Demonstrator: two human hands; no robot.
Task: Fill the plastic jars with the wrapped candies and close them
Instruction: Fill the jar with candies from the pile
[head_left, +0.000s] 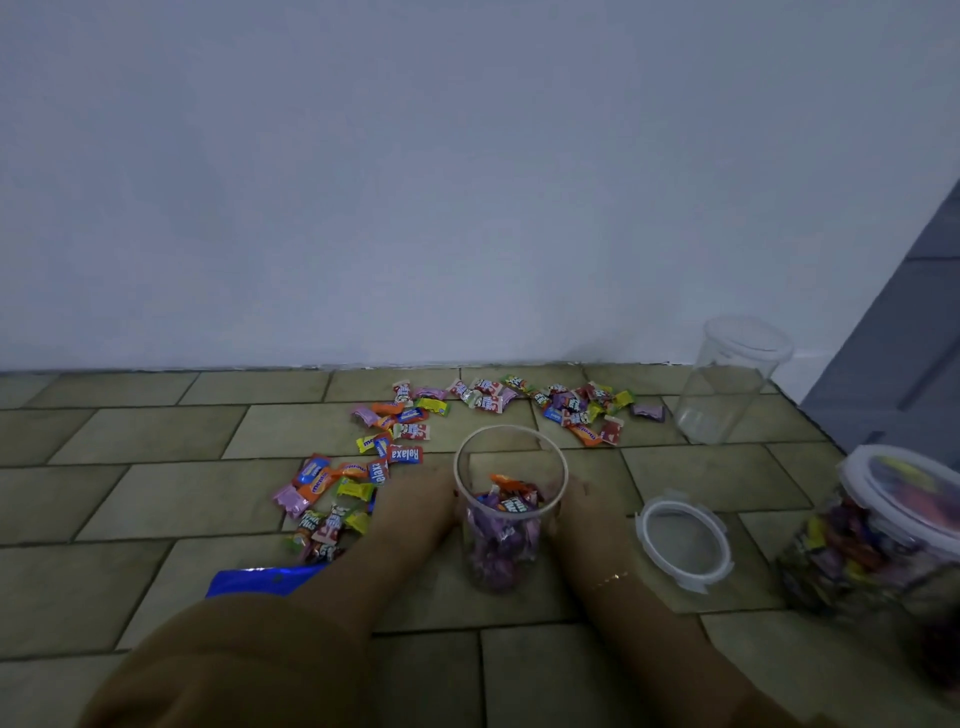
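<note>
Open jar (510, 512), partly full of candy, stands on tiled floor (156, 441). Left hand (418, 501) and right hand (579, 512) touch its sides; fingers hidden, cannot tell. Loose candies (363, 467) beside left hand. Lid (684, 540) lies near right.

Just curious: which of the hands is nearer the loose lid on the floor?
Right. The right hand is beside the open jar, next to the lid; the left hand is beyond the jar.

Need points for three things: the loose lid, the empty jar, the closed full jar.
loose lid (655, 557), head view, on its white rim at the left edge.
empty jar (727, 395), head view, on its clear side wall.
closed full jar (831, 545), head view, on its candy-filled wall.
</note>
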